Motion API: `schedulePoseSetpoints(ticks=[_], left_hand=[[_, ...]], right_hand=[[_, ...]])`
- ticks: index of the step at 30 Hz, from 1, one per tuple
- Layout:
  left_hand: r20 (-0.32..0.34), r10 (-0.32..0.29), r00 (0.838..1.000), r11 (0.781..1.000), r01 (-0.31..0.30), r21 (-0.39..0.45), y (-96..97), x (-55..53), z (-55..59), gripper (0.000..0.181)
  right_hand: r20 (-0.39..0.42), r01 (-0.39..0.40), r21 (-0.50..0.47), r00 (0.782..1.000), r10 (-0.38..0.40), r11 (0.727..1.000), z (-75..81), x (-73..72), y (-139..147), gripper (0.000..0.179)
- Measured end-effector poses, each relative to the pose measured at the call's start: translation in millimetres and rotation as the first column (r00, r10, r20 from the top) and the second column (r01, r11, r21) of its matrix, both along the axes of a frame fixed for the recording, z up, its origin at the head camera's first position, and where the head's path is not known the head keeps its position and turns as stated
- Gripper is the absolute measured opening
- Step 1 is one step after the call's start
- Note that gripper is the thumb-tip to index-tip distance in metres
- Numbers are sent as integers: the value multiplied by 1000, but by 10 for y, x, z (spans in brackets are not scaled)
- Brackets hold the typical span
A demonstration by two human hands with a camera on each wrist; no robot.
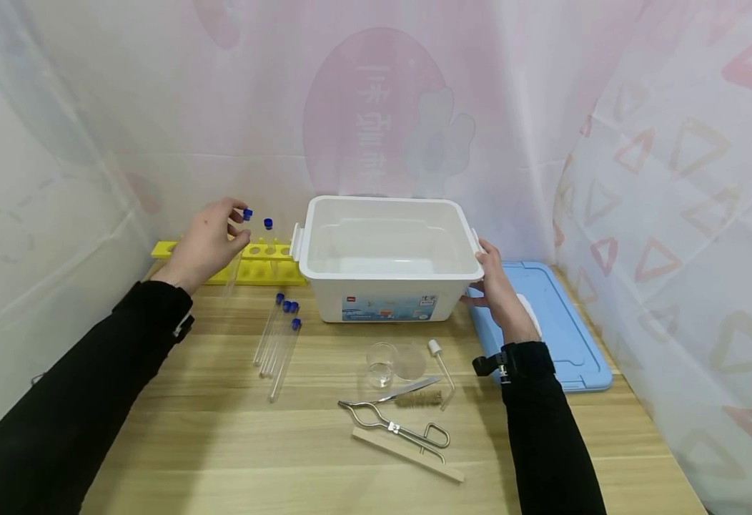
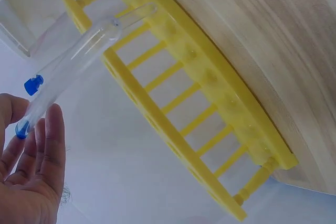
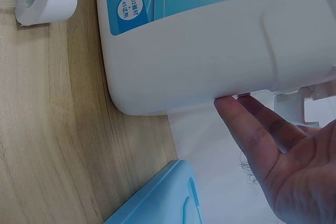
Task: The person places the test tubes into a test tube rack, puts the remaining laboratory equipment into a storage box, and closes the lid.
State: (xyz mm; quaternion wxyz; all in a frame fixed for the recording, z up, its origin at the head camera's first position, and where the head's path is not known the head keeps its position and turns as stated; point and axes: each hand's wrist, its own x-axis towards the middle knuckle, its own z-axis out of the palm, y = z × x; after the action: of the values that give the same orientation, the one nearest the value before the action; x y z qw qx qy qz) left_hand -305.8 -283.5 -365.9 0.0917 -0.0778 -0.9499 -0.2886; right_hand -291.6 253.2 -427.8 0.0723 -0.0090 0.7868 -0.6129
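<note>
My left hand pinches a clear test tube near its blue stopper, above the yellow test tube rack. In the left wrist view, the tube's rounded end overlaps the rack. Another blue-stoppered test tube stands in the rack beside that hand. At the right end of a white plastic bin, my right hand touches the side wall close to the latch. Its fingers are straight in the right wrist view.
Several stoppered test tubes lie in front of the rack. Nearer the front are a small beaker, a bent tube with a white stopper, a brush, metal tongs and a wooden strip. A blue lid lies at right.
</note>
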Motion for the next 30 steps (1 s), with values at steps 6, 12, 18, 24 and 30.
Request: schedulePoseSetpoints(ticks=[6,12,18,24,30], left_hand=[[-57,11,998,997,-7,72,2,-35,24,56],[-137,43,990,995,-30,95,23,-88,62,57],[-187,95,978,987,-68,145,66,-139,73,56],[-217,134,967,978,-93,187,101,-162,61,56],[-221,165,961,963,-108,248,109,-183,39,55]], right_hand=[[-2,-4,-2,1000,4,1000,-8,5,12,86],[-4,-8,-4,1000,8,1000,2,3,20,85],[-4,-4,0,1000,4,1000,1,6,13,84],[-4,1,4,1000,-1,1000,-3,6,6,84],[-2,0,3,1000,0,1000,-2,4,7,84]])
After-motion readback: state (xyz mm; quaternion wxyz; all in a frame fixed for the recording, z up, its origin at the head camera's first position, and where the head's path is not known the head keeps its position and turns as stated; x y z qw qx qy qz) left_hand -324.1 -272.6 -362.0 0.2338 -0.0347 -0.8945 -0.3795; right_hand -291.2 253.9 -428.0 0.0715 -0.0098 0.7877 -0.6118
